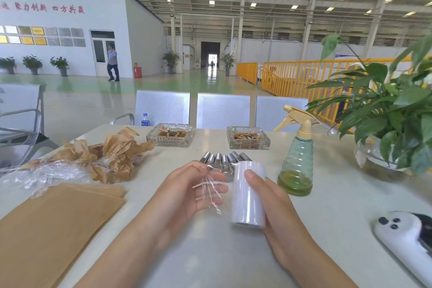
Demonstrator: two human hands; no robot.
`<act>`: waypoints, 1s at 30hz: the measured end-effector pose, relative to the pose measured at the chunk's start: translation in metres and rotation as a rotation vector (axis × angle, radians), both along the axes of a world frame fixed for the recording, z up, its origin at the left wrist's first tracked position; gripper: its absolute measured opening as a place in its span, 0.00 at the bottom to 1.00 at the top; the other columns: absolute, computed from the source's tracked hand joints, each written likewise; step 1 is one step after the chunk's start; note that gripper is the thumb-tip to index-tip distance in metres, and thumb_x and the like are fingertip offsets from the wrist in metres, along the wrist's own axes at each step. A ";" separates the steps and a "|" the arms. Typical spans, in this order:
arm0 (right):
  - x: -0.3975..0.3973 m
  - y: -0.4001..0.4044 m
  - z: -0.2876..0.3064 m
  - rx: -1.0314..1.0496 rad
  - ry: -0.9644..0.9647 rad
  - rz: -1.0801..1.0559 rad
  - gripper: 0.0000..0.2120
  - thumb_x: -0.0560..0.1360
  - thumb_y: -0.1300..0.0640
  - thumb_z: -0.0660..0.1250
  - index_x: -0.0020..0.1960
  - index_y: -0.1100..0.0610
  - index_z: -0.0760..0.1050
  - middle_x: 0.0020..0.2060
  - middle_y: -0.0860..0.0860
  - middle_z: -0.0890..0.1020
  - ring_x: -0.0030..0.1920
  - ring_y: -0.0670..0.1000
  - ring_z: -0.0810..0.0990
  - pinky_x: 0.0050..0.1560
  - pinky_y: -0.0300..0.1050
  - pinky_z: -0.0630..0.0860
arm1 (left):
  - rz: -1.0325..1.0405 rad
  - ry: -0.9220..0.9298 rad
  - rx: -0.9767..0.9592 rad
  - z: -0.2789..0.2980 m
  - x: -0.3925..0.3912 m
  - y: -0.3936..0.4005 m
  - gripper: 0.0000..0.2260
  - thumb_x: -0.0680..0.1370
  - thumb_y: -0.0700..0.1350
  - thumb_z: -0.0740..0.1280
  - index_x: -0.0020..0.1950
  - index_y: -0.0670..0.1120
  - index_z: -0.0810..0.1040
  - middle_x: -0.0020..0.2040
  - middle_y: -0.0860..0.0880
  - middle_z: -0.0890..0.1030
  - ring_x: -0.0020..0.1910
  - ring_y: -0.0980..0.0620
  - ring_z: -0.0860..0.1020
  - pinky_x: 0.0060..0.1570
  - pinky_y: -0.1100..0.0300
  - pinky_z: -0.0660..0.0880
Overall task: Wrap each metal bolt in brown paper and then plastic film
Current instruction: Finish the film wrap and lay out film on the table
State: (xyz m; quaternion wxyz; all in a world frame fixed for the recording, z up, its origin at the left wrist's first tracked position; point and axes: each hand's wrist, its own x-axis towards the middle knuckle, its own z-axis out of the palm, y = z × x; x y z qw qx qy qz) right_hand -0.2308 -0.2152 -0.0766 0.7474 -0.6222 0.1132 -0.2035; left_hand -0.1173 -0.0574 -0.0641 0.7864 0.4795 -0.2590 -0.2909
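Roll of plastic film (249, 194): held upright above the tabletop (327, 213), right hand (268, 196) curled round it. Loose film end: pinched and drawn out by the left hand (187, 192). Metal bolts (223, 161): about 7, bare, laid side by side just behind the hands. Brown paper sheets (53, 224): stacked flat at left. Crumpled paper and film (98, 159): heaped behind the stack. Progress: judged early; no bolt in the row is wrapped yet.
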 end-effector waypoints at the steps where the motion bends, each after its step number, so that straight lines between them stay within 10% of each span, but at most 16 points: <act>1: 0.000 0.001 -0.001 -0.022 -0.010 -0.013 0.21 0.70 0.39 0.74 0.59 0.48 0.81 0.53 0.54 0.86 0.55 0.57 0.85 0.60 0.58 0.80 | 0.029 -0.002 0.022 -0.001 0.000 -0.001 0.03 0.70 0.43 0.68 0.39 0.46 0.82 0.47 0.40 0.85 0.44 0.41 0.85 0.42 0.49 0.82; 5: 0.001 0.003 -0.002 -0.092 -0.069 -0.076 0.20 0.65 0.40 0.76 0.55 0.41 0.77 0.47 0.50 0.86 0.46 0.52 0.86 0.44 0.48 0.84 | 0.088 0.084 0.053 -0.001 -0.003 -0.006 0.08 0.68 0.48 0.73 0.42 0.44 0.85 0.39 0.40 0.81 0.37 0.42 0.83 0.41 0.47 0.82; 9: 0.002 0.003 -0.003 -0.160 -0.093 -0.104 0.20 0.66 0.38 0.75 0.56 0.38 0.77 0.47 0.49 0.85 0.47 0.54 0.86 0.48 0.52 0.84 | 0.098 -0.013 0.181 -0.007 -0.010 -0.008 0.19 0.69 0.61 0.77 0.46 0.46 0.87 0.36 0.45 0.79 0.37 0.44 0.81 0.44 0.50 0.81; 15: 0.002 -0.002 -0.001 -0.100 0.004 0.024 0.18 0.69 0.44 0.68 0.59 0.37 0.77 0.53 0.50 0.86 0.54 0.53 0.85 0.58 0.58 0.81 | 0.292 -0.215 0.180 -0.006 -0.009 -0.002 0.11 0.82 0.47 0.67 0.42 0.47 0.83 0.30 0.49 0.69 0.28 0.50 0.72 0.37 0.56 0.71; 24: 0.002 -0.004 0.002 -0.397 0.108 -0.302 0.28 0.62 0.31 0.70 0.60 0.23 0.63 0.40 0.42 0.84 0.40 0.38 0.82 0.39 0.39 0.75 | 0.397 -0.259 0.073 0.029 -0.013 0.015 0.10 0.81 0.43 0.67 0.44 0.42 0.83 0.25 0.56 0.66 0.22 0.54 0.61 0.24 0.63 0.67; 30: 0.013 0.009 -0.002 -0.143 0.090 -0.071 0.11 0.79 0.43 0.65 0.61 0.32 0.74 0.53 0.45 0.86 0.54 0.47 0.85 0.60 0.55 0.79 | 0.109 -0.409 0.128 0.076 -0.049 -0.012 0.07 0.81 0.44 0.69 0.48 0.46 0.86 0.28 0.51 0.70 0.23 0.51 0.71 0.30 0.58 0.76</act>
